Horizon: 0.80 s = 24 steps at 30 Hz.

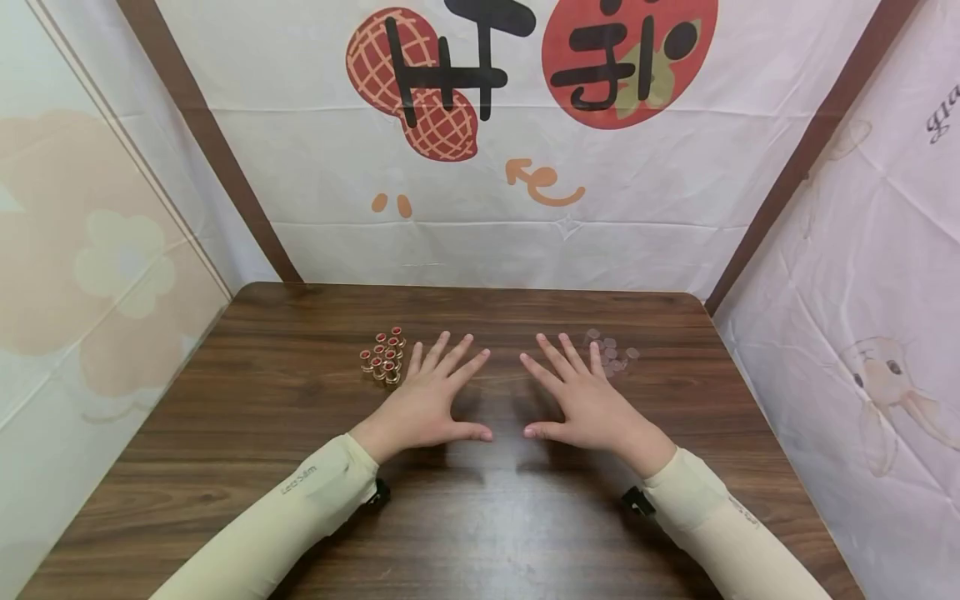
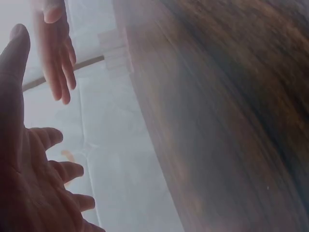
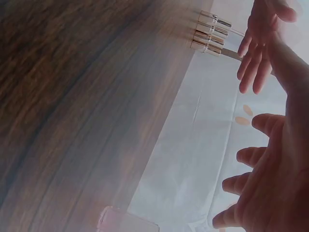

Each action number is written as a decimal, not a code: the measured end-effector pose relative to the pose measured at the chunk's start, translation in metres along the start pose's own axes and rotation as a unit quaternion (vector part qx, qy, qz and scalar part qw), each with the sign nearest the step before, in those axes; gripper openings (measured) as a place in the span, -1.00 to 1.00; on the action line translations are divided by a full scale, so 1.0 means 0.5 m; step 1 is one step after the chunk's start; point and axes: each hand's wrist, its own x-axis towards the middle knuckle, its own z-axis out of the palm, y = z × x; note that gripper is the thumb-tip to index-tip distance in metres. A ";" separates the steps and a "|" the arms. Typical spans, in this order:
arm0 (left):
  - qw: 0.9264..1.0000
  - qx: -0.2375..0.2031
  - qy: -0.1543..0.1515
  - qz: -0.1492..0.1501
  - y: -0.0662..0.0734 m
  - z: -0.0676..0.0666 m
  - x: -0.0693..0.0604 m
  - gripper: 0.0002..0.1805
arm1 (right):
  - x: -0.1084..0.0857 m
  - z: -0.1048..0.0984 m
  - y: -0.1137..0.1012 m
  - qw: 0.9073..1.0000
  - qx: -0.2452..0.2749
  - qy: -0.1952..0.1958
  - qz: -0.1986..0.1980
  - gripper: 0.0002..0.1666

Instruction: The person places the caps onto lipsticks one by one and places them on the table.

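Both hands hover over the wooden table with fingers spread, holding nothing. Just left of my left hand [image 1: 427, 400] stands a cluster of small gold posts with red round tops [image 1: 377, 363]; the right wrist view shows several such gold posts [image 3: 208, 38] upright near the far edge. To the right of my right hand [image 1: 592, 404] lie several thin, clear pinkish discs [image 1: 611, 354], partly behind its fingers. One clear pinkish piece [image 3: 128, 222] appears at the bottom of the right wrist view. Neither hand visibly touches these things.
The brown wood-grain table [image 1: 495, 533] has a far edge close to a white printed cloth [image 1: 495, 250]. More printed cloth hangs along the left side [image 1: 112, 275] and right side [image 1: 847, 333]. Dark wrist cameras [image 1: 639, 501] sit under the sleeves.
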 end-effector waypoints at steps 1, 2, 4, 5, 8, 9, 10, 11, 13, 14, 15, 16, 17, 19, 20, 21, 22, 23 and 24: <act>1.000 -0.003 0.003 0.000 -0.002 -0.002 -0.001 0.30 | -0.001 -0.002 0.000 1.000 -0.001 0.004 -0.002 0.24; 1.000 -0.007 0.009 0.002 -0.003 -0.004 -0.002 0.29 | -0.002 -0.003 0.000 1.000 -0.002 0.009 -0.003 0.23; 1.000 -0.008 0.019 0.006 -0.006 -0.009 -0.004 0.29 | -0.004 -0.006 0.001 1.000 -0.002 0.018 -0.004 0.22; 1.000 -0.008 0.023 0.007 -0.008 -0.011 -0.005 0.29 | -0.005 -0.008 0.002 1.000 -0.003 0.022 -0.003 0.21; 0.999 -0.023 0.038 0.015 -0.011 -0.020 -0.009 0.26 | -0.006 -0.011 0.007 0.999 0.001 0.039 -0.004 0.19; 0.999 -0.026 0.041 0.018 -0.012 -0.023 -0.010 0.25 | -0.007 -0.012 0.008 0.999 0.002 0.045 -0.004 0.17; 0.998 -0.032 0.045 0.021 -0.013 -0.025 -0.011 0.24 | -0.008 -0.012 0.010 0.999 0.002 0.051 -0.005 0.15; 0.998 -0.036 0.051 0.027 -0.013 -0.027 -0.012 0.23 | -0.009 -0.012 0.011 0.998 0.003 0.059 -0.006 0.13; 0.996 -0.042 0.063 0.038 -0.015 -0.031 -0.014 0.20 | -0.012 -0.013 0.014 0.997 0.005 0.072 -0.009 0.08; 0.995 -0.048 0.070 0.046 -0.016 -0.032 -0.015 0.18 | -0.014 -0.013 0.015 0.997 0.004 0.079 -0.011 0.06; 0.994 -0.052 0.077 0.053 -0.017 -0.034 -0.016 0.15 | -0.016 -0.013 0.016 0.996 0.003 0.085 -0.013 0.04; 0.993 -0.055 0.083 0.059 -0.018 -0.036 -0.017 0.13 | -0.018 -0.014 0.017 0.996 0.003 0.091 -0.014 0.03; 0.992 -0.057 0.090 0.065 -0.018 -0.037 -0.018 0.11 | -0.020 -0.014 0.019 0.995 0.004 0.098 -0.015 0.01; 0.990 -0.065 0.102 0.075 -0.021 -0.040 -0.020 0.08 | -0.023 -0.017 0.022 0.994 0.007 0.112 -0.017 -0.02; 0.989 -0.068 0.108 0.078 -0.022 -0.042 -0.021 0.07 | -0.024 -0.019 0.023 0.993 0.009 0.120 -0.018 -0.04; 0.988 -0.069 0.112 0.079 -0.022 -0.045 -0.023 0.06 | -0.026 -0.021 0.025 0.992 0.011 0.127 -0.019 -0.06; 0.988 -0.070 0.116 0.079 -0.023 -0.046 -0.024 0.04 | -0.027 -0.022 0.027 0.991 0.014 0.135 -0.020 -0.07; 0.987 -0.072 0.121 0.079 -0.024 -0.048 -0.026 0.03 | -0.028 -0.025 0.029 0.990 0.016 0.142 -0.020 -0.09; 0.986 -0.073 0.126 0.078 -0.025 -0.050 -0.027 0.01 | -0.029 -0.026 0.031 0.989 0.018 0.149 -0.021 -0.10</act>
